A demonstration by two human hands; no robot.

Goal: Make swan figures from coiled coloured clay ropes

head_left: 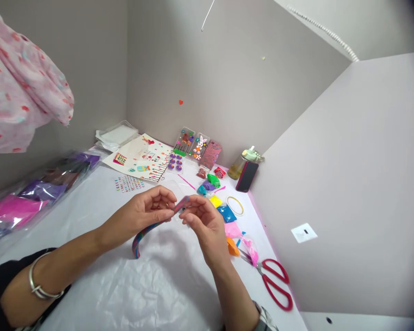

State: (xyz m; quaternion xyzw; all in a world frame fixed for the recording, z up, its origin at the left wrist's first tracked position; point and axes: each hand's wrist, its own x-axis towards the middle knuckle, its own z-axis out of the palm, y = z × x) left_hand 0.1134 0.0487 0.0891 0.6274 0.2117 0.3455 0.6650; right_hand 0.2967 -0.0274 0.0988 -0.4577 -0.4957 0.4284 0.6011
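The left grip (151,209) is pinched around a soft striped strip (142,233), thumb on one side and fingers on the other. The right grip (207,225) is by the strip's top end, with the fingers curled and the thumb close to them. I can't tell if it pinches that end or just touches it. The strip is up over the desk (182,285), between the two grips, and its other end hangs down in a bend below the left one. It looks like the step now is shaping or checking the strip by hand. I think the next move needs soft, slow fingers, so the strip does not tear or get squashed.

Near the right grip are a yellow packet (215,201), a blue packet (227,213) and an orange packet (232,247). Big red-handled scissors (261,268) lie farther right. Past the packets, a phone (247,177) leans up beside a bottle (237,166).
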